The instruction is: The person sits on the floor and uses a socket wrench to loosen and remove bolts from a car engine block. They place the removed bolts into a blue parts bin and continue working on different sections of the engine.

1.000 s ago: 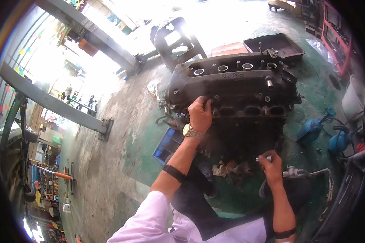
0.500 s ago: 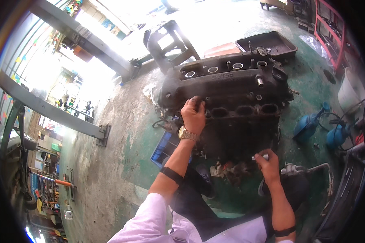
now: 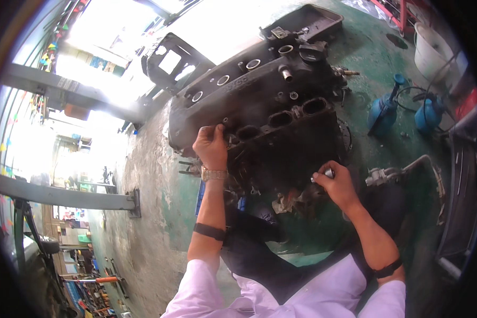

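Note:
A dark engine (image 3: 297, 153) with a black valve cover (image 3: 259, 87) stands in front of me. My left hand (image 3: 211, 148), with a watch on the wrist, touches the near lower edge of the cover beside a small bolt hole. Its thumb and fingertips are pinched together; whatever lies between them is hidden. Lower down on the right, my right hand (image 3: 338, 184) is closed around a short silver metal cylinder (image 3: 329, 173), held in front of the engine's near side. Most of the cylinder is covered by the fingers.
Beyond the engine lies a dark drip tray (image 3: 323, 18). Two blue pump bottles (image 3: 382, 114) and a white bucket (image 3: 432, 50) stand at the right. A metal part with a bent pipe (image 3: 381, 176) sits near my right knee. Grey lift arms (image 3: 63, 192) reach in from the left.
The view has turned, so the engine appears tilted and further left. My left hand stays at the cover's edge with fingers pinched. The right hand still grips the silver cylinder, now nearer the engine.

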